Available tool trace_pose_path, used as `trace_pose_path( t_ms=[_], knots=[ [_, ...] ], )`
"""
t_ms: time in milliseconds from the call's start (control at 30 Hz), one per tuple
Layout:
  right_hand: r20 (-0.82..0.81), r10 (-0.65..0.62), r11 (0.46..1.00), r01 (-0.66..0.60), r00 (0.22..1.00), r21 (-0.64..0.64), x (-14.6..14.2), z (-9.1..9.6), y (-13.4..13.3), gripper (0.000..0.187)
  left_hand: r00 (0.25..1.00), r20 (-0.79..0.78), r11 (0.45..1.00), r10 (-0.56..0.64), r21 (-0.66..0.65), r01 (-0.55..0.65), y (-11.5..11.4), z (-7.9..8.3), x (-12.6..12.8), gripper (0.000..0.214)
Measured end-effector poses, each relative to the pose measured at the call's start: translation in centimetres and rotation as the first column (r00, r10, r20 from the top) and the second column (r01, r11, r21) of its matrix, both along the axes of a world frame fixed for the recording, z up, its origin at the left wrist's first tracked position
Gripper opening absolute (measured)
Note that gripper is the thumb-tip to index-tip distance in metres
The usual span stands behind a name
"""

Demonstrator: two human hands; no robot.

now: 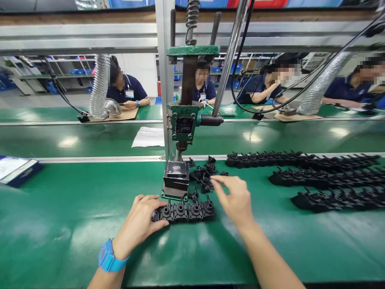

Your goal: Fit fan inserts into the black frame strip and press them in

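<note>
My left hand has its thumb and fingers closed round the left end of a short row of black plastic housings. These housings lie side by side on the green bench, each with a round hub and an upright stem. My right hand is in a pinch at the edge of a loose pile of small black plastic parts. What sits between its fingertips, if anything, is too small to make out. Just behind the row stands the black metal block of a green hand press.
Long rows of similar black housings fill the bench's right side. A dark blue box with papers lies far left. A white sheet rests behind the press post. Several co-workers sit across the line, near flexible silver ducts.
</note>
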State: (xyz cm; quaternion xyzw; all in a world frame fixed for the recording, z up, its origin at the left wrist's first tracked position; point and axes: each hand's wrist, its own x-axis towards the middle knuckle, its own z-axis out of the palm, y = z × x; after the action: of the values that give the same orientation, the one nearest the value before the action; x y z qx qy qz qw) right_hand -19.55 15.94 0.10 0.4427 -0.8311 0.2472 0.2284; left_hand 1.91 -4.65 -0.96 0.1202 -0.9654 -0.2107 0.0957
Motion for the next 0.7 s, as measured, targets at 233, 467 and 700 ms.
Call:
trace_pose_path(
  t_ms=[233,467,700],
  knots=[
    [-0.007,-0.04,0.967,0.041,0.999,0.252,-8.0,-3.4,5.4,0.046,1.0,-0.007,1.0,0.005,-0.017,-0.005,0.6,0.2,0.2,0.049],
    [0.108,-0.072,0.985,0.054,0.992,0.164,-8.4,-5.6,6.8,0.039,0.995,-0.032,0.994,0.096,0.054,-0.094,-0.8,0.2,3.1,0.076],
    [0.503,-0.028,1.0,0.027,0.864,0.009,-5.3,-4.9,9.1,0.055,0.998,0.037,0.979,0.058,0.195,-0.064,-2.9,-0.6,4.3,0.068]
  ],
)
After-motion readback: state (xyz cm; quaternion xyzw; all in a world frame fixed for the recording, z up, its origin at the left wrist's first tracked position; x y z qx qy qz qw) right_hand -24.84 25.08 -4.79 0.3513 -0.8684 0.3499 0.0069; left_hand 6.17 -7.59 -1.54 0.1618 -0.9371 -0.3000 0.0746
